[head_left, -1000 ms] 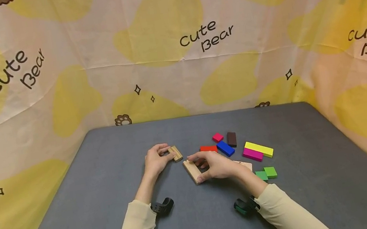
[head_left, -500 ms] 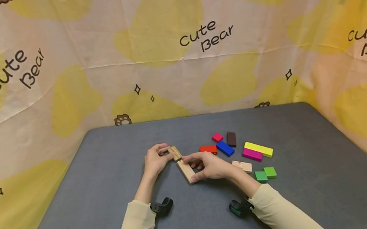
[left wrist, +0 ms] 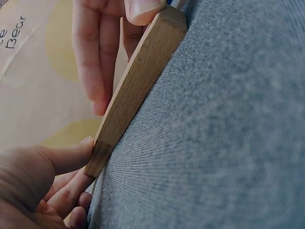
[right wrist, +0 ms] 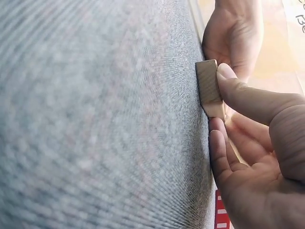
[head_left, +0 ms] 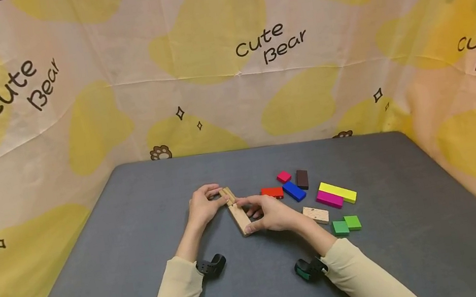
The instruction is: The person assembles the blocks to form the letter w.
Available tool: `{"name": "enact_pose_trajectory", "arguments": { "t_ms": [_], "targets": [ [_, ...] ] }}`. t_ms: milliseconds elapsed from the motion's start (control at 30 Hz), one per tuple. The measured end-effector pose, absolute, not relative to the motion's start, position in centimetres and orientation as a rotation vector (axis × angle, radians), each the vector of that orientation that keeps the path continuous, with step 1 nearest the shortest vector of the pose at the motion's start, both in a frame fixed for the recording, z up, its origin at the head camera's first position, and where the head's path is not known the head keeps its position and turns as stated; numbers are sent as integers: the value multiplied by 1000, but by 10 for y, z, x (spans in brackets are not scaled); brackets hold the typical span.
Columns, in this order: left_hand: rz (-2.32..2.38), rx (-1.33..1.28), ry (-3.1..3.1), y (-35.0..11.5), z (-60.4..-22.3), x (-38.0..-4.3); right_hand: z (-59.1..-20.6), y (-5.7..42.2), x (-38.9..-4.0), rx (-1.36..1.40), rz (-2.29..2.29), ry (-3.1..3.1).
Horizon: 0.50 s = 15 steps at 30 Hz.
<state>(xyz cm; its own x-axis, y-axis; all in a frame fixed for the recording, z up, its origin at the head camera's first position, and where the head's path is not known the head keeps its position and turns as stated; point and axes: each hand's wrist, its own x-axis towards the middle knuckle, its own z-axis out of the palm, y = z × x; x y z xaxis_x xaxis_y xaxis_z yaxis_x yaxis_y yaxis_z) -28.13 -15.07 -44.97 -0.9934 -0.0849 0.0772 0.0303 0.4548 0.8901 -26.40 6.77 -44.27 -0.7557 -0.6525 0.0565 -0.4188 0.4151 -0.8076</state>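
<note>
In the head view my left hand [head_left: 202,207] pinches a short light-wood block [head_left: 228,194], which has lengthwise lines on top, between thumb and fingers. My right hand [head_left: 275,214] holds a longer plain wooden block [head_left: 240,219] by its edge and near end. The two pieces meet end to end in a slanting line on the table. From the left wrist, the long block [left wrist: 140,76] lies on the cloth, its far end against the short block [left wrist: 99,159] by my left thumb. The right wrist view shows my right thumb on the long block's end [right wrist: 208,83].
Right of my hands lie a red block [head_left: 272,193], a blue block [head_left: 294,191], a pink block [head_left: 284,176], a dark brown block [head_left: 302,179], a yellow block [head_left: 339,192], a magenta block [head_left: 330,199], a speckled wooden block [head_left: 315,215] and two green blocks [head_left: 340,228].
My right hand has slid the long wooden block left, closing the gap to the short block. The speckled block now shows fully. My left hand has stayed nearly in place.
</note>
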Motion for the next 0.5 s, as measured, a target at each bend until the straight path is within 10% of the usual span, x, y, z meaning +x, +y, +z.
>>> {"name": "enact_pose_trajectory", "arguments": {
  "t_ms": [500],
  "targets": [
    [-1592,31,-2584,-152,-450,-282,-443,67,-265,-839,-1283,2384]
  ]
}}
